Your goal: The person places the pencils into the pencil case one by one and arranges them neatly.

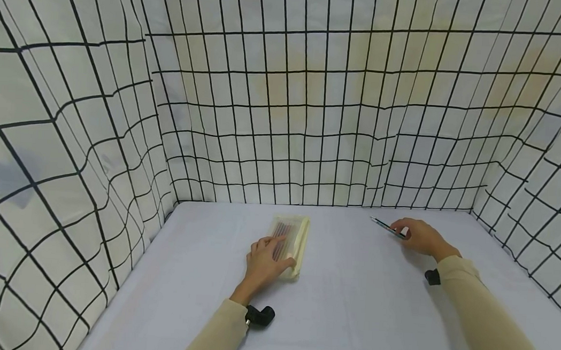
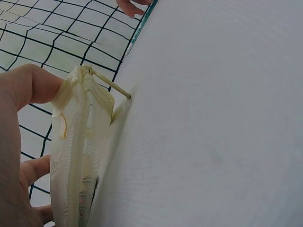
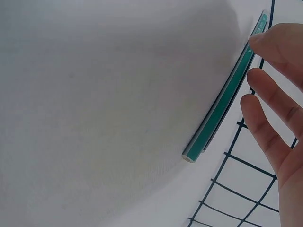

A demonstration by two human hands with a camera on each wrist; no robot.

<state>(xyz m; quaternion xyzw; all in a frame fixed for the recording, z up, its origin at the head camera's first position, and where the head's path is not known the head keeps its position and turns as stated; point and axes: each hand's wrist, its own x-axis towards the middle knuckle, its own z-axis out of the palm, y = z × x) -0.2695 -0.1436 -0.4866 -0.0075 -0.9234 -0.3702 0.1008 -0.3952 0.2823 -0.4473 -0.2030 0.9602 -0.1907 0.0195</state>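
A pale yellow mesh pencil case [image 1: 302, 238] lies on the white table, with dark, slender items showing through its top. My left hand [image 1: 263, 260] rests on it, fingers spread and thumb near its right edge. The left wrist view shows the case's zipper side [image 2: 83, 142] and a thin pull tab [image 2: 113, 86]. Farther right, my right hand [image 1: 421, 238] pinches a teal pencil [image 1: 386, 226] low over the tabletop. In the right wrist view the teal pencil [image 3: 220, 106] runs beside a darker edge; I cannot tell whether that is a second pencil.
White cloth covers the table [image 1: 340, 307]. Black netting [image 1: 332, 119] over white sheeting rises along the back and both sides. Black wrist cameras [image 1: 260, 315] sit below each hand.
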